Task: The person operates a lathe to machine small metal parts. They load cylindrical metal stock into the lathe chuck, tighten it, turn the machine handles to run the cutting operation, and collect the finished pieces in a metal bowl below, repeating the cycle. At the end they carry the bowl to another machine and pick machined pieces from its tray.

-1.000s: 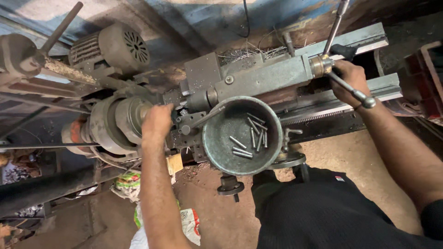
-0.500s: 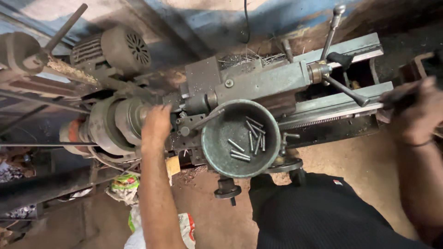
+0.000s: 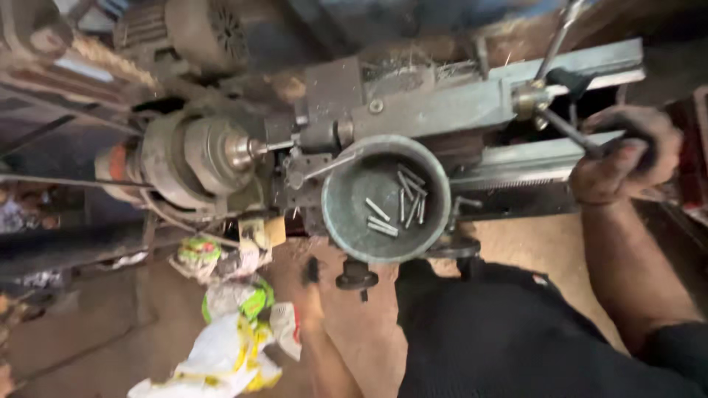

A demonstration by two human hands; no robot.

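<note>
At the far left, a motor (image 3: pixel 203 29) sits high up behind the lathe, and below it is the big round chuck (image 3: pixel 195 158) with a thin rod coming out of its middle. On the floor under the chuck lie crumpled bags (image 3: pixel 221 332), white, yellow and green.

The left hand (image 3: pixel 310 291) hangs low in front of the machine, near a small black knob (image 3: pixel 356 278). It is blurred, and I cannot tell if it is open or closed, or if it holds anything.

In the middle, a round green bowl (image 3: pixel 346 221) rests on the lathe, just below the grey carriage (image 3: pixel 413 110). Inside it lie several short metal pins (image 3: pixel 402 206), loose and crossing each other.

To the right, the right hand (image 3: pixel 623 155) is closed around the end of a dark lever (image 3: pixel 568 133), which comes from a hub on the lathe bed (image 3: pixel 516 158). The fingers wrap the lever fully. The person's dark shirt (image 3: pixel 509 339) fills the bottom.
</note>
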